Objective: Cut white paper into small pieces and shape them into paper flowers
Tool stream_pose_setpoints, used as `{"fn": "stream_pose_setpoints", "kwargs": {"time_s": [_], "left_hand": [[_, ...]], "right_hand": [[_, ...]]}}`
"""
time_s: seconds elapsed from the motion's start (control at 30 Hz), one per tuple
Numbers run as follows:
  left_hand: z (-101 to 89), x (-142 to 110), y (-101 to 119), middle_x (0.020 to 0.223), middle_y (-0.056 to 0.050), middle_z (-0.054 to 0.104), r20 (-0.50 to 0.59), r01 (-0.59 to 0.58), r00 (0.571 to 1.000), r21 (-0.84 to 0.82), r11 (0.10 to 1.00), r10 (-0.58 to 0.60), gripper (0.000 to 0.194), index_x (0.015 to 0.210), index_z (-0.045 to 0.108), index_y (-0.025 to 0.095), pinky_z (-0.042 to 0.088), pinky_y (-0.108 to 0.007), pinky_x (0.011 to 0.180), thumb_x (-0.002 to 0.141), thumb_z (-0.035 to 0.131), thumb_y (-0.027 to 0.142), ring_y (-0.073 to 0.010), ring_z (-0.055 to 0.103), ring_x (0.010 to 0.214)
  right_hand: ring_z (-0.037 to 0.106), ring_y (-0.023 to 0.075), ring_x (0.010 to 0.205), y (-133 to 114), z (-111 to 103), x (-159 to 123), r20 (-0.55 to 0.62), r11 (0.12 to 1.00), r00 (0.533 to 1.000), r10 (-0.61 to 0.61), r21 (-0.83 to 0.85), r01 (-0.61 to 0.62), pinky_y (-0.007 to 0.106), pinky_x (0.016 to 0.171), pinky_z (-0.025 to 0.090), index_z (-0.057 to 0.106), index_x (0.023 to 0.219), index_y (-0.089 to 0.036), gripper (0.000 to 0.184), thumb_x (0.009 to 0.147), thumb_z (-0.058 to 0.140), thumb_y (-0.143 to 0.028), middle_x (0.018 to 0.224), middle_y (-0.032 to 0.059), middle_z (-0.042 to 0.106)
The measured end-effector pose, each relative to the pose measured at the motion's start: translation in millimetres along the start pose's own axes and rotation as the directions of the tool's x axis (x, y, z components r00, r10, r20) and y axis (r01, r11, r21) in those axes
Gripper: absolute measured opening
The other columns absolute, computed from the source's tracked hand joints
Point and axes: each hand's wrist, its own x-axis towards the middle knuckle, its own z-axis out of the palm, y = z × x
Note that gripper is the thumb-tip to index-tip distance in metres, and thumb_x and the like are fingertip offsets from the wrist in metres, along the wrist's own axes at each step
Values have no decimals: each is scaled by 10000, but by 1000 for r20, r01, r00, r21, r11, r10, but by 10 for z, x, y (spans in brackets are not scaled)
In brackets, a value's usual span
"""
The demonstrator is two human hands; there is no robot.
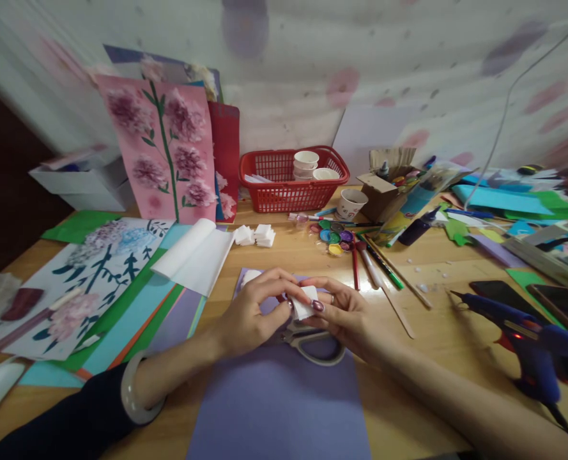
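Head view: your left hand (264, 310) and right hand (344, 313) both have fingers nearly closed, pinching one small white paper piece (303, 303) between them. The piece sits above the purple sheet (284, 402), near the grey-handled scissors (319, 358). White squares (255, 236) lie beyond, beside the white roll (192, 255).

A small white folded paper piece (304, 304), squarish and slightly tilted, is held between both hands' fingers (318, 306) above purple paper (284, 402).
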Motion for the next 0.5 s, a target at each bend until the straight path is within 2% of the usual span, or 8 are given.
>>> {"fn": "stream_pose_setpoints", "kwargs": {"time_s": [0.07, 0.13, 0.2, 0.3, 0.43, 0.5], "left_hand": [[31, -18, -33, 980, -53, 592, -11, 78, 997, -185, 980, -81, 215, 969, 587, 188, 437, -303, 841, 793, 487, 117, -171, 564, 934], [79, -35, -63, 990, -50, 585, -9, 139, 988, -365, 920, -153, 240, 1018, 507, 199, 463, -300, 794, 786, 526, 142, -165, 573, 893], [135, -45, -76, 988, -45, 581, -20, 178, 978, -446, 877, -209, 278, 1002, 467, 204, 471, -295, 789, 759, 598, 172, -162, 575, 888], [193, -45, -61, 951, -39, 596, -82, 205, 964, -376, 904, -253, 272, 976, 493, 198, 470, -279, 794, 749, 643, 216, -151, 583, 867], [188, -42, -33, 976, -57, 608, -166, 118, 976, -143, 983, -142, 135, 929, 609, 182, 453, -281, 829, 806, 578, 229, -165, 572, 920], [182, -47, -31, 994, -63, 609, -175, 95, 978, -127, 987, -116, 139, 917, 641, 178, 451, -283, 836, 791, 593, 212, -176, 564, 947]], "right_hand": [[677, 120, 716, 3, -4, 5, -16, 1000, 1000, -9, 7, 9, 241, 686, 548, 584, 996, -186, 296, 730, 716, -184, 800, 13, 711], [676, 115, 713, 8, -12, 9, -34, 999, 999, -39, 11, 39, 225, 678, 541, 565, 979, -194, 297, 727, 722, -183, 796, 5, 711], [676, 111, 707, 26, -21, 11, -43, 998, 997, -70, 5, 70, 216, 669, 534, 541, 974, -201, 302, 732, 721, -188, 801, 0, 711], [679, 120, 688, 74, -34, 12, -64, 994, 992, -105, -34, 103, 233, 658, 536, 509, 968, -210, 302, 745, 712, -214, 798, -4, 711], [692, 149, 684, 128, -32, 1, -102, 982, 985, -140, -146, 124, 276, 666, 553, 501, 923, -206, 279, 750, 707, -280, 743, -4, 715], [691, 143, 655, 134, -18, -11, -113, 973, 982, -152, -193, 129, 260, 649, 552, 507, 891, -198, 252, 760, 696, -300, 703, -4, 714]]}}
